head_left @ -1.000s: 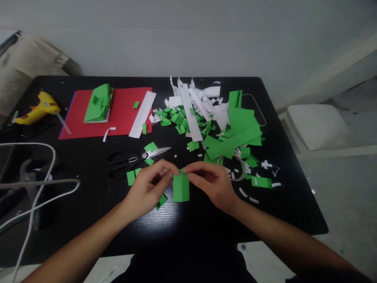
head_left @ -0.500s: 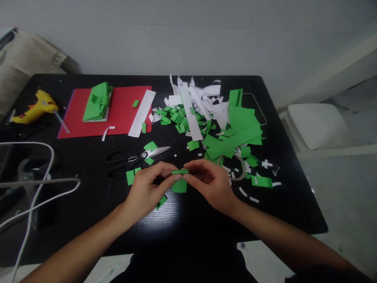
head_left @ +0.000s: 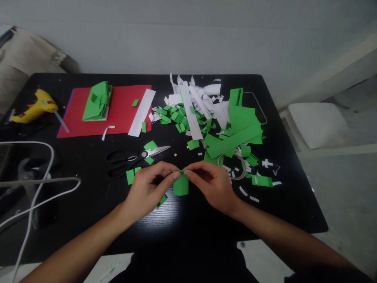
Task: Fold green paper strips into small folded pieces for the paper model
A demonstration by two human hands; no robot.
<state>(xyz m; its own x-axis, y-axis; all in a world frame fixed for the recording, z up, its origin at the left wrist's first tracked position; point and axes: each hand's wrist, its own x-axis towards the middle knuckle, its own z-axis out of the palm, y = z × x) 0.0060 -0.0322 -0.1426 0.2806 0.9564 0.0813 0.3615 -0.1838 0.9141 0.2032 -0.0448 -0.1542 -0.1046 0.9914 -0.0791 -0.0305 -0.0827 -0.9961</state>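
A small green paper piece (head_left: pixel 180 184) is held over the black table (head_left: pixel 88 212) near its front edge. My left hand (head_left: pixel 150 188) pinches its top left edge with thumb and fingers closed. My right hand (head_left: pixel 210 184) pinches the top right edge the same way. The paper's top edge looks folded over between my fingertips, and its lower part hangs towards me. Small green scraps (head_left: pixel 131 175) lie beside and under my left hand. Black-handled scissors (head_left: pixel 132 158) lie just beyond my left hand, blades pointing right.
A heap of green and white paper strips (head_left: pixel 212 118) covers the table's far middle. A red sheet (head_left: pixel 118 114) with a stack of green pieces (head_left: pixel 97 103) lies far left, a yellow glue gun (head_left: pixel 35 106) beside it. A tape ring (head_left: pixel 234 165) sits right of my hands. White cables (head_left: pixel 35 192) run at left.
The green piece hung flat a second ago. Its top edge was then rolled or folded down between my fingertips, and now more of the paper shows below again. My hands stayed in place.
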